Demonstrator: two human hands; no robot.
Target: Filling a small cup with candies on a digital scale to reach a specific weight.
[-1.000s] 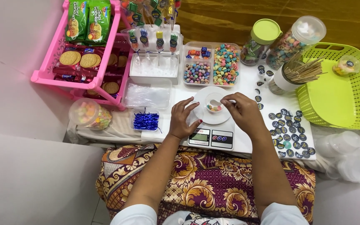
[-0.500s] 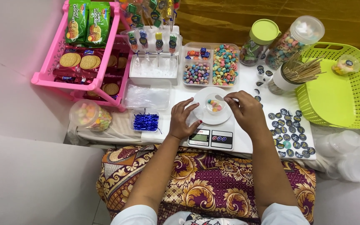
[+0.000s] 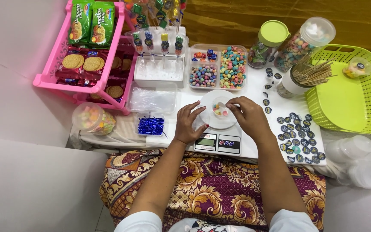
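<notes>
- Head view: small clear cup point(image 3: 220, 109) w/ a few coloured candies sits on white scale point(image 3: 218, 129), centre of frame, just left of right-hand fingertips.
- Right hand point(image 3: 249, 115) nearer; fingers pinched at cup rim, seem to hold a small pale spoon-like bit, can't tell for sure.
- Left hand point(image 3: 190, 124) fingers spread loose, tips on scale's plate edge, holding nothing.
- Candy tray point(image 3: 218, 67) above; round stickers point(image 3: 298, 139) to right.

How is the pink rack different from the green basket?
The pink rack is full of round biscuits and green packets; the green basket holds only one small lidded cup. The rack sits at the table's left end, the basket at its right end. Both are plastic with openwork sides.
</notes>
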